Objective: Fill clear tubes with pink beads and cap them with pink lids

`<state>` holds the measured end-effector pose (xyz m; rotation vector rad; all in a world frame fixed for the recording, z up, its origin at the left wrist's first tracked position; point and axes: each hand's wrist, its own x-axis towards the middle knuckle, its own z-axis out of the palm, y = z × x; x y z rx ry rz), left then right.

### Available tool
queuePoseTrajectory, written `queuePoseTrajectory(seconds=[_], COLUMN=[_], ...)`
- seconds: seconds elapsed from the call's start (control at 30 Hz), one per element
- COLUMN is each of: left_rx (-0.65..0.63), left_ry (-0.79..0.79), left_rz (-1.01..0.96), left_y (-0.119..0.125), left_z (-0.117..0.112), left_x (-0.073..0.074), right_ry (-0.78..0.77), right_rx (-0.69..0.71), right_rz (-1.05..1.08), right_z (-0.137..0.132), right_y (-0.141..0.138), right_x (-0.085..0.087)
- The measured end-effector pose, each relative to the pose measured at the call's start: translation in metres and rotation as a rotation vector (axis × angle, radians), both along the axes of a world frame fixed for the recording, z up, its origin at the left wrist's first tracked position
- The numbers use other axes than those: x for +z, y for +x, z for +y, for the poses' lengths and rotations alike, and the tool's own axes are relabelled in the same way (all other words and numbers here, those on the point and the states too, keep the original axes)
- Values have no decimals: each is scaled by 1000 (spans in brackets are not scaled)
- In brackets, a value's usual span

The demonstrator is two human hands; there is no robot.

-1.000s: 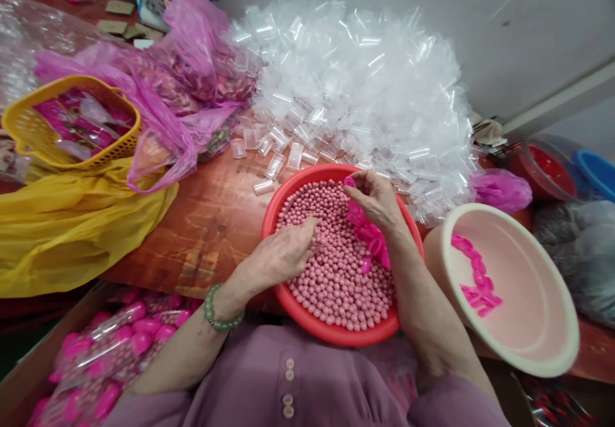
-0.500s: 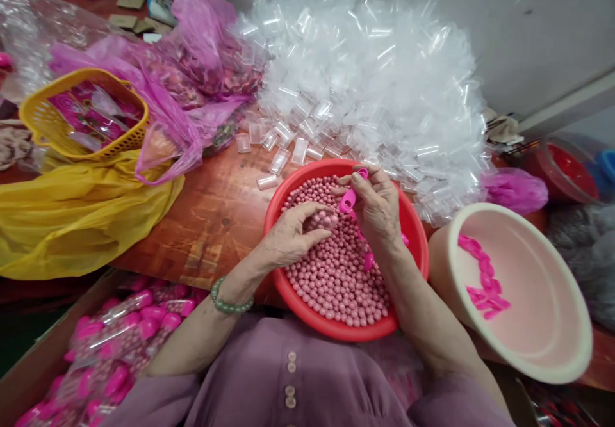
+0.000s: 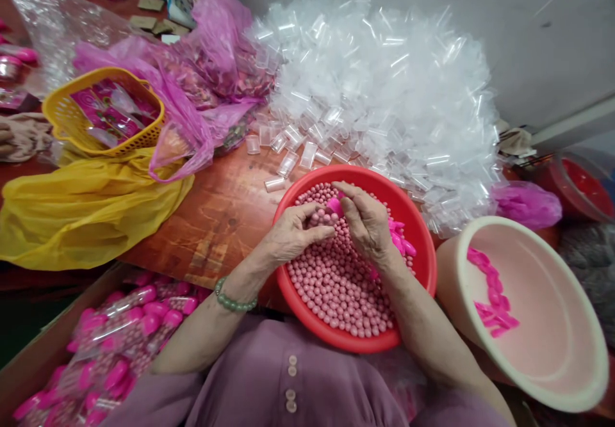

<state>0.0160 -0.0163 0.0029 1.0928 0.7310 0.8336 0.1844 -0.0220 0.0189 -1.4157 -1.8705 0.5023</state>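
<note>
My left hand (image 3: 288,236) is closed around a small clear tube (image 3: 321,217) filled with pink beads, held on its side. At the tube's right end sits a bright pink cap (image 3: 335,206), pinched by the fingers of my right hand (image 3: 369,225); whether it is fully seated cannot be told. Both hands are above a red basin (image 3: 429,254). Round pink beads (image 3: 341,296) fill much of that basin, and bright pink plastic pieces (image 3: 402,240) lie along its right side, partly hidden behind my right hand.
A heap of clear tubes (image 3: 384,88) covers the table behind the basin. To the right stands a cream tub (image 3: 542,286) holding pink pieces. A yellow basket (image 3: 62,110), a yellow bag (image 3: 96,206) and a pink bag (image 3: 221,36) lie left. Capped bead tubes (image 3: 120,337) fill a box below.
My right hand has brought the pink piece down and left, against the end of the tube. My left hand still holds the bead-filled tube. The whole view has shifted slightly.
</note>
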Motion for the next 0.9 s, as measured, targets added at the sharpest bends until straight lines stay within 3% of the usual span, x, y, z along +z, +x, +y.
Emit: queuePoseTrajectory(seconds=[0.07,0.17,0.3,0.47,0.9], left_rx=[-14,-48,-96,-138,-64], left_ry=[-60,-146,-214,-114,-133], left_rz=[-72,-168,-203,-85,-117], left_y=[0,0,-1,1,2], left_z=[1,3,5,5,8], left_x=[-1,-3,-2,0,2], right_ry=[-35,-139,-283,-315,-222], right_rx=[142,207,127,-15,8], right_rz=[-12,65,259,555,485], right_z=[0,2,5,4,0], right_y=[6,11,16,18,16], right_x=[5,8,8,11,11])
